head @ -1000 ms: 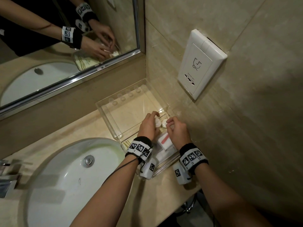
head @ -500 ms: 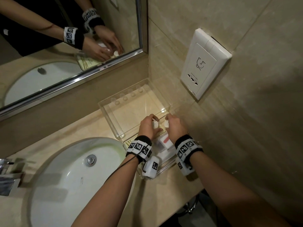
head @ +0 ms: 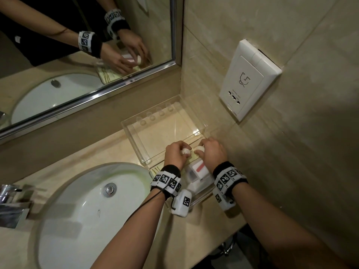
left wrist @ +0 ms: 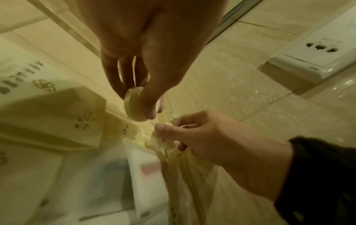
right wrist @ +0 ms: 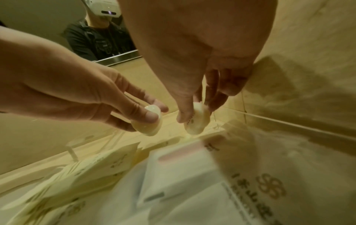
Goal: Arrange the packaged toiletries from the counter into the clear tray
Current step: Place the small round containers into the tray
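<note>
A clear tray stands on the counter in the corner by the wall. Its near section holds flat cream packets and a white box with a red stripe. My left hand pinches a small round wrapped soap on edge, just above the tray's divider. My right hand pinches a second round wrapped soap right beside it. The two soaps are close together but apart. The tray's far section shows only its bare floor.
A white sink basin lies left of the tray, with a chrome tap at the far left. A mirror runs along the back wall. A white wall socket sits on the right wall above the tray.
Both hands keep their soaps. The right wrist has come forward over the tray's near section, and the two soaps have stayed side by side at the divider.
</note>
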Demonstrator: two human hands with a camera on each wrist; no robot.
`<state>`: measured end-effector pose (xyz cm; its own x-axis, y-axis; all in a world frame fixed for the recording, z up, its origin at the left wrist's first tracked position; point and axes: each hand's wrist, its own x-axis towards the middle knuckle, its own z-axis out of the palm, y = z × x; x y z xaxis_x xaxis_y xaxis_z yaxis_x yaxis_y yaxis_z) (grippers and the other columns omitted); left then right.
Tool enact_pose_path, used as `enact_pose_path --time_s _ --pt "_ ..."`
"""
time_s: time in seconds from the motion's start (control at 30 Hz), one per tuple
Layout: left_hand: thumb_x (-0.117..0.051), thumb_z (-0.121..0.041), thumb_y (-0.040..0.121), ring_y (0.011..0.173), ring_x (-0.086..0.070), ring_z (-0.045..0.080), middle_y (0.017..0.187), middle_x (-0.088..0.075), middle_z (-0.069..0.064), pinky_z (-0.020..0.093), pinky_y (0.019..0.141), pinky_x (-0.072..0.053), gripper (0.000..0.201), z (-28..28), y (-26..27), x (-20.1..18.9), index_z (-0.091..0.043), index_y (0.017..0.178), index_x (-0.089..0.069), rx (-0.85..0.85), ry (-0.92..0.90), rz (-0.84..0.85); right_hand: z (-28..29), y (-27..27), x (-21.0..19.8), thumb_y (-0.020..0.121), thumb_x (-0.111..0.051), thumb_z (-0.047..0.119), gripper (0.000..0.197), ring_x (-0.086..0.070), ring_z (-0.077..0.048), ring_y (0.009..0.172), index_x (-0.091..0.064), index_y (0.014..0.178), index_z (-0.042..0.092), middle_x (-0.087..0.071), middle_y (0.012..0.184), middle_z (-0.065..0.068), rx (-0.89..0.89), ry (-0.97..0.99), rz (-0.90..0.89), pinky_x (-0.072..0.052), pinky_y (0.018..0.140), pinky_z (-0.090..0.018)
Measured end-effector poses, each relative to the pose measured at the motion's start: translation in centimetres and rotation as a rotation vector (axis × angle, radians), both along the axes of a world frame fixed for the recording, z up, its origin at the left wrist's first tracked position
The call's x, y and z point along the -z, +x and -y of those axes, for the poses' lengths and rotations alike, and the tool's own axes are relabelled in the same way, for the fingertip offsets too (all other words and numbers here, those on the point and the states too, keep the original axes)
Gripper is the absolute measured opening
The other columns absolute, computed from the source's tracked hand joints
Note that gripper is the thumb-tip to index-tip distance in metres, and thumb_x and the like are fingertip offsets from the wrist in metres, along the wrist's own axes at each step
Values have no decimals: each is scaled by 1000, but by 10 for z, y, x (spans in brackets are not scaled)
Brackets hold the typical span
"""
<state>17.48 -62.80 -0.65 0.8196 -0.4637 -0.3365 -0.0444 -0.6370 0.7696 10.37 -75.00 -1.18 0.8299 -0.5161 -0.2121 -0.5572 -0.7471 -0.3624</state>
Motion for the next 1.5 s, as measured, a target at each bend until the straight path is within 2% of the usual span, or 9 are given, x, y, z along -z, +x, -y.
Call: enact_pose_path --time_s 0.1,0.2,0.3,0.43,0.67,0.83,1.1,1.3,1.5 --pt "-71 -1 78 83 -62 11 95 -71 2 10 69 -44 17 -1 -5 0 -14 91 -71 -39 -9 14 -4 2 2 92 -63 27 27 -63 -25 97 -60 111 7 -65 105 -9 35 -10 -14 -56 85 -40" --pt "-76 -7 75 82 -61 16 92 -68 3 26 76 -51 21 1 -6 1 -14 91 -65 -89 -4 2 -7 4 5 94 -59 14 29 -65 -27 93 -52 121 6 -67 103 -12 58 12 -70 -59 81 -41" --pt "-72 -6 78 84 -58 17 98 -62 4 29 79 -50 23 5 -9 3 -13 95 -59 -47 39 32 -5 3 7 87 -66 4 41 -64 -26 98 -50 126 5 -63 113 -13 47 -9 -89 -58 85 -38" --pt "-63 -1 84 88 -54 17 114 -50 6 26 84 -48 23 10 -14 8 -12 104 -56 13 83 95 -3 1 9 84 -69 2 46 -62 -24 101 -53 126 6 -52 127 -11 24 -42 -69 -56 90 -35" --pt "-64 -7 85 101 -56 34 118 -50 17 40 84 -50 24 6 -13 15 -5 108 -57 108 173 158 -1 -1 11 82 -70 0 47 -63 -24 105 -55 126 11 -53 130 -9 -24 -84 -75 -55 92 -35" --pt "-63 6 77 88 -56 26 110 -49 9 38 78 -56 26 10 -16 18 -5 100 -59 131 123 188 1 0 13 80 -70 -2 45 -63 -24 101 -58 121 12 -53 127 -7 -27 -84 -65 -56 89 -35" --pt "-62 11 74 81 -60 31 106 -48 11 42 73 -57 26 22 -9 20 -2 97 -59 166 132 181 4 2 14 83 -71 5 42 -61 -22 103 -56 122 9 -56 126 -8 -55 -121 -71 -55 87 -33" --pt "-68 3 73 86 -58 26 109 -52 10 36 75 -53 40 19 -10 9 -8 109 -54 189 184 219 7 1 11 88 -69 11 39 -62 -25 103 -56 125 8 -58 125 -9 -46 -91 -58 -54 88 -35" --pt "-71 -3 77 79 -54 18 97 -57 5 25 71 -42 24 -6 -1 -11 -10 96 -58 129 140 236 8 -12 1 86 -70 12 28 -64 -22 94 -61 113 12 -62 112 -4 26 84 60 -57 84 -40"
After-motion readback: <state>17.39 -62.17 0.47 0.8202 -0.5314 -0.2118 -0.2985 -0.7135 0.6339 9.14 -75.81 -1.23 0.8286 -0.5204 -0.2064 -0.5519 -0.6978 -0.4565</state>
